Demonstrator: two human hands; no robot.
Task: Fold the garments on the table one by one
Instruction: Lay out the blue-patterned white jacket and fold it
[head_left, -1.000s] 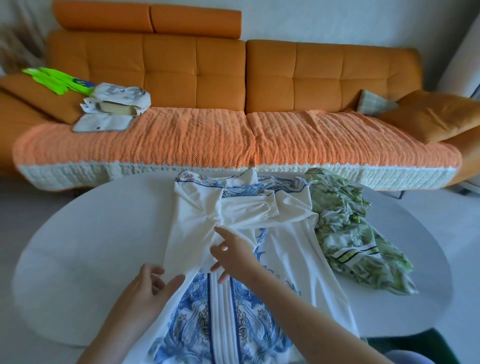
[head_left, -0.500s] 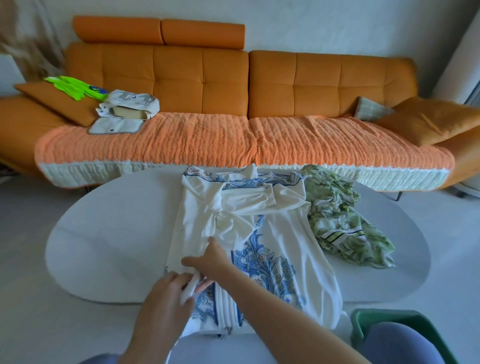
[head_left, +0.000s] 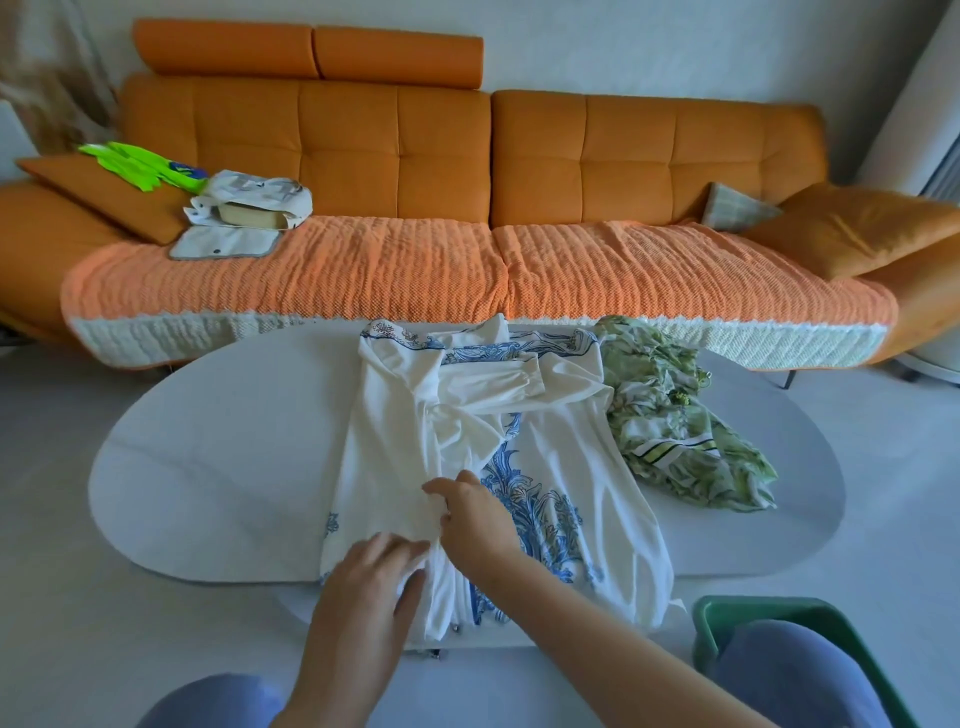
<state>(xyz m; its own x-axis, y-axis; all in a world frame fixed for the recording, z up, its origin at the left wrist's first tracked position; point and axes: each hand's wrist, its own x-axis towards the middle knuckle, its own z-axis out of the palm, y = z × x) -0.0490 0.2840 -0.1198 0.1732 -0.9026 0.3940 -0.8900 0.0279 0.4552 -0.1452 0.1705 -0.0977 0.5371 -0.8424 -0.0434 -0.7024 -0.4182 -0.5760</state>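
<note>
Knees: two light-blue trouser knees (head_left: 795, 675) sit at the bottom edge, nearer than both hands. Half a second ago only the right one showed.
Basket: a green plastic basket (head_left: 763, 604) stands down and to the right of the right fingers, by the right knee. More of its rim shows than before.
Left hand: the left hand (head_left: 358, 597) lies on the near left part of the dress. Its fingers (head_left: 387, 545) are stretched out, slightly spread and blurred, so I cannot tell whether they pinch cloth. Earlier they curled round a white fold.
Right hand: the right hand (head_left: 480, 525) is just right of and beyond the left. Its fingers (head_left: 452, 480) are curled, pinching a ridge of white cloth, at much the same spot on the dress as before.
Dress: the white dress with blue floral print (head_left: 571, 467) lies along the middle of the tabletop under both hands, its sleeves folded across the far part. Its left panel now spreads wider, and a small blue motif shows left of the left fingers.
Green garment: the crumpled green leaf-print garment (head_left: 675, 441) lies right of and beyond the right fingers, touching the dress's right edge. It has not moved.
Tabletop: the white oval tabletop (head_left: 218, 467) has bare surface left of the left fingers.
Sofa: the orange tufted sofa (head_left: 395, 145) stands far beyond the fingers, with pale folded clothes (head_left: 249, 208) at its left end.
</note>
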